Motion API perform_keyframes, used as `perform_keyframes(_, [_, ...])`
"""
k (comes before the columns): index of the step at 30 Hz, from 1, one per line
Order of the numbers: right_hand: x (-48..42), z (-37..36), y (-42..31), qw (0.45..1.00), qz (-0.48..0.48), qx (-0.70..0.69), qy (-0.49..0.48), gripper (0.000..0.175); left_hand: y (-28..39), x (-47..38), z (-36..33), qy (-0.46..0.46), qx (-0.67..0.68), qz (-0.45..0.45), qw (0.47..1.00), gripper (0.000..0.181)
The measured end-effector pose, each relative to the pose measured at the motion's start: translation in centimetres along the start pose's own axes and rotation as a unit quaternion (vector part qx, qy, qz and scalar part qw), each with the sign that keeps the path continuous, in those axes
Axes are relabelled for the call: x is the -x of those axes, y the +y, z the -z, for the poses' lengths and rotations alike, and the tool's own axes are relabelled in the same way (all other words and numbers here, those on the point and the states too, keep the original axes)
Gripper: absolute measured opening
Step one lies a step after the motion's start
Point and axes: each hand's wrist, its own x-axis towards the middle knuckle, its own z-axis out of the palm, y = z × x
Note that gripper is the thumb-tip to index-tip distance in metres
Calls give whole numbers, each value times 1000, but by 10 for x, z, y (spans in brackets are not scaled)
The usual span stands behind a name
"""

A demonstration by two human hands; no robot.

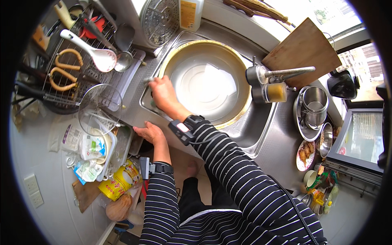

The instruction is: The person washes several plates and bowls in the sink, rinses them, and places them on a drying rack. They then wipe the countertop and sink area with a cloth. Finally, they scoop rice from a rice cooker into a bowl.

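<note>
A large round basin (pixel 206 84) with a yellowish rim sits in the stainless steel sink (pixel 266 131), with what looks like clear water in it. My right hand (pixel 163 93) is curled at the basin's left side, over the sink's edge; a small pale thing shows by its fingers, too unclear to name. My left hand (pixel 150 133) rests with spread fingers at the front edge of the steel counter (pixel 137 105), below and left of my right hand, and nothing shows in it. The faucet (pixel 263 82) stands at the basin's right.
At left, a wire rack (pixel 65 73) holds a white slotted ladle (pixel 102 58), scissors and a wire strainer (pixel 100 109). A cutting board (pixel 303 55) leans by the window. Metal bowls and a plate of food (pixel 305 155) stand at right. Below left are packages and a yellow bag (pixel 119 180).
</note>
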Motion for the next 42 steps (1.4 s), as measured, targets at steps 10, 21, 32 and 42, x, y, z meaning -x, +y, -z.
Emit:
perform_keyframes(10, [-28, 96, 182, 816, -371, 150, 417, 58, 59, 28, 4, 3, -261, 70, 963, 67])
perform_keyframes(21, [-113, 54, 224, 863, -401, 134, 276, 40, 59, 23, -5, 17, -308, 60, 949, 68])
perform_keyframes(32, [-146, 50, 191, 907, -351, 1, 232, 23, 58, 21, -5, 13, -319, 69, 945, 70])
perform_keyframes(42, [-153, -3, 152, 961, -181, 76, 195, 25, 56, 21, -4, 7, -289, 69, 955, 71])
